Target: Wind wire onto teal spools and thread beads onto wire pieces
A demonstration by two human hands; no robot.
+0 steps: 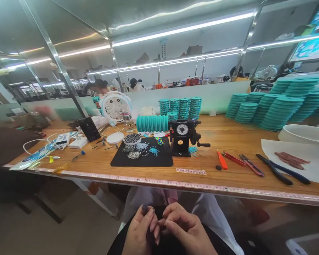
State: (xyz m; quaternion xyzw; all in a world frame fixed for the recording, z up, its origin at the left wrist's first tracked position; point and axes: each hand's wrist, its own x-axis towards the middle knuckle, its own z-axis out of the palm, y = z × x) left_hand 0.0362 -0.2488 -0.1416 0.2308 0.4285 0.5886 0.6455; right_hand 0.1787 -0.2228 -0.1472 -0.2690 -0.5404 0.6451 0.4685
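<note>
Both hands are held over my lap, below the table's front edge. My left hand (142,226) is closed, with a small dark grey piece (144,208) at its curled fingertips. Close beside it on the right, my right hand (184,226) has its thumb and fingers pinched together; what they hold, if anything, is too small to name. On the table ahead, a black mat (159,157) bears a bowl of dark grey pieces (132,138), small metal parts (134,155), coloured beads (159,141) and blue strands (154,151). A black hand-crank counter (181,138) stands at the mat's right.
Teal spools (281,109) are stacked at the back right. Pliers (279,170), snips (251,165) and an orange cutter (222,160) lie on the right. A phone (89,129) and a fan (117,108) stand on the left. People sit beyond the partition.
</note>
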